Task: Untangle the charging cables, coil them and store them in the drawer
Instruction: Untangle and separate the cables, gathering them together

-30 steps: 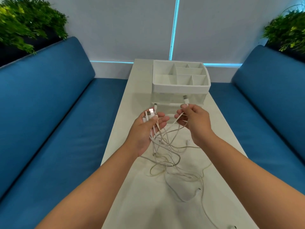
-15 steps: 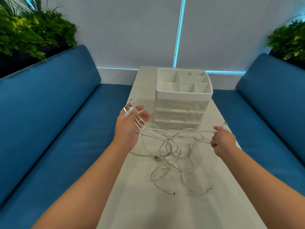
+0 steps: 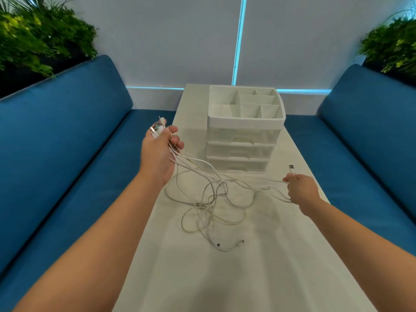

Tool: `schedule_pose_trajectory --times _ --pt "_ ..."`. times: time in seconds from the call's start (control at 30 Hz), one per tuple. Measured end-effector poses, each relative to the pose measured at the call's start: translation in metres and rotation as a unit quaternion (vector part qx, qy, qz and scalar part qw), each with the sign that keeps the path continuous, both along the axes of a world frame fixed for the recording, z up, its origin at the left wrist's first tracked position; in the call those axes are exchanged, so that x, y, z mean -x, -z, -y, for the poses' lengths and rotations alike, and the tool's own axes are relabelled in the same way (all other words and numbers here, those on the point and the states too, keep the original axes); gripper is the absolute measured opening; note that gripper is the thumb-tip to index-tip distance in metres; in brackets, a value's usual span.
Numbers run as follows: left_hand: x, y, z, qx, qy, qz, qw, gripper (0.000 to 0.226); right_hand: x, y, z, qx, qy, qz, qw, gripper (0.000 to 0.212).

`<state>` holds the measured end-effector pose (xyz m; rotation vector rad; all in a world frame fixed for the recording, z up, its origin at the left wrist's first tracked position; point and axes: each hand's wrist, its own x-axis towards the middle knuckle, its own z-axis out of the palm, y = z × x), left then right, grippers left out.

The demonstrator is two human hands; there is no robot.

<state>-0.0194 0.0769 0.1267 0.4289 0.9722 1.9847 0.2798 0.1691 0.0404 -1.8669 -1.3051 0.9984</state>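
**Two hands hold the cable tangle apart above the table**

The left hand [image 3: 158, 152] is raised over the left edge of the table [image 3: 258, 278], and its fingers are curled around a bunch of plug ends, which stick out at the top of the hand. The right hand [image 3: 301, 191] is lower, near the right edge, and it pinches one cable; the plug [image 3: 291, 167] of this cable points up just above the fingers. Between the two hands the white cables [image 3: 213, 199] hang in a loose tangle. Some strands are stretched from hand to hand, and the other loops lie on the middle of the table. Two loose ends [image 3: 229, 244] rest on the table closer to the person.

Behind the tangle, toward the far end of the table, stands a white drawer unit [image 3: 242, 145] with three closed clear drawers and an open divided tray on top. It is just behind the stretched strands, whether it touches them I cannot tell. Blue sofas [image 3: 67, 154] run along both long sides of the table. Green plants [image 3: 38, 41] stand behind the sofa backs at the far left and far right corners.
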Motion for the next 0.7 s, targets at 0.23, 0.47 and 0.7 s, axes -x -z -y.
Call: schedule_pose_trajectory --times 0.23,0.47,0.7 --pt "-0.001 -0.005 -0.008 0.056 -0.031 -0.071 0.995 0.022 0.010 -0.014 0.033 0.007 -0.245 -0.007 0.970 0.044" --pt "0.003 -0.014 -0.010 0.090 -0.061 -0.177 0.978 0.022 -0.012 -0.025 0.016 -0.032 -0.196 0.111 0.974 0.024" --pt "0.010 -0.068 -0.015 0.013 -0.088 -0.150 0.985 0.021 -0.006 -0.077 0.001 -0.075 -0.020 -0.032 0.996 0.024"
